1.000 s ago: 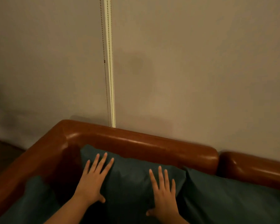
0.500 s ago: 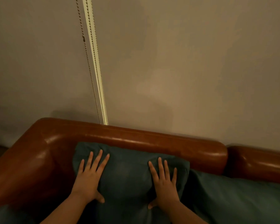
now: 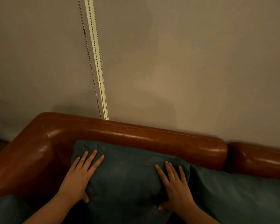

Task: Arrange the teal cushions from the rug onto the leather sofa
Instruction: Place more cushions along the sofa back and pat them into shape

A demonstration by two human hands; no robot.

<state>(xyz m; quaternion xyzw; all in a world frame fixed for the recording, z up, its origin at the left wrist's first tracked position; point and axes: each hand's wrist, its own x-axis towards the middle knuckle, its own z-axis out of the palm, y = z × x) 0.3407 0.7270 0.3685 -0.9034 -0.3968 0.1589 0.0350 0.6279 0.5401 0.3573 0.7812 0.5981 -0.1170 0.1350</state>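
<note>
The teal cushion (image 3: 124, 175) is already on the leather sofa (image 3: 136, 135). It stands in the corner, with its upper edge leaning on the backrest and its left edge close to the rounded armrest. Its long axis runs from left to right, along the backrest. Both hands lie on its front face, so the cushion is directly ahead of them and under the palms. The left hand (image 3: 81, 177) covers the left part and the right hand (image 3: 176, 185) covers the right part, close to the right edge. Neither hand is nearer than the other; they are placed almost evenly on the two sides. The grip of each hand is released: the fingers are straight and spread, they press flat on the fabric, and nothing is pinched or enclosed. Just beside the right edge lies a second teal cushion (image 3: 233, 191), which touches the first one or slightly goes under it; I cannot tell which. A part of another teal cushion (image 3: 5, 210) shows at the lower left corner of the view. I judge that the step in hand is to press the cushion back into the corner, so the push must go forward, across the long axis and toward the backrest. If one hand pushes harder, the cushion may turn. Behind the sofa a bead chain (image 3: 89, 62) hangs on the wall (image 3: 200, 62).
</note>
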